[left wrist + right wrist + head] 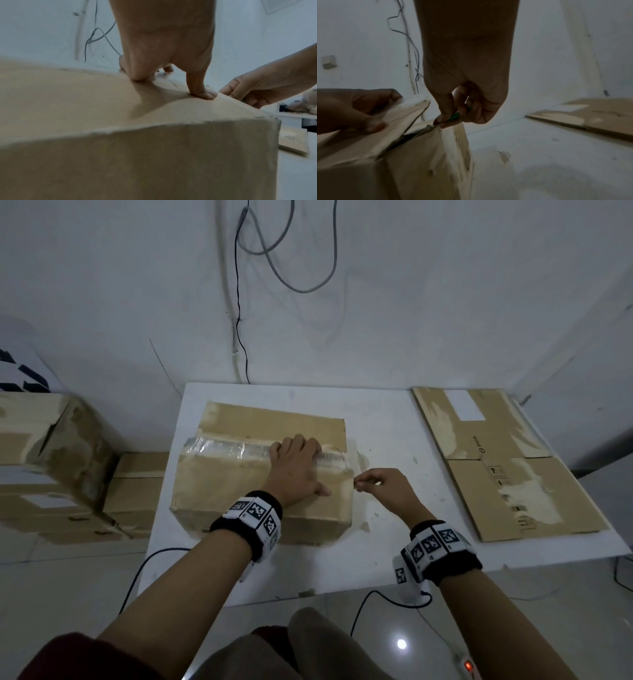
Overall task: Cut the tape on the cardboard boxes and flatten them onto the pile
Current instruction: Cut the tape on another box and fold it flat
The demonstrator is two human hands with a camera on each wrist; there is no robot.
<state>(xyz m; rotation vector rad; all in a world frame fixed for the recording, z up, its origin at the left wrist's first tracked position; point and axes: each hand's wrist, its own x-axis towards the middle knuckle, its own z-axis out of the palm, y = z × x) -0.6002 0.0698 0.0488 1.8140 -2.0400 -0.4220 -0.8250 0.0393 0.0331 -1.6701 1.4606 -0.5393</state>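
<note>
A brown cardboard box (239, 481) stands mid-table with a strip of clear tape (226, 448) along its top seam. My left hand (298, 467) lies flat on the box top over the tape's right part, thumb (204, 93) pressing near the right edge. My right hand (383, 486) is at the box's right edge, pinching a small green tool (453, 117) between thumb and fingers. The tool's tip touches the top right corner of the box (419, 162), where a flap (409, 115) is lifted slightly. Its blade is hidden.
A pile of flattened cardboard (513, 491) lies on the right part of the white table (394, 542). More taped boxes (51, 457) are stacked left of the table. Cables (239, 302) hang on the wall behind. A power strip (467, 666) lies on the floor near my knees.
</note>
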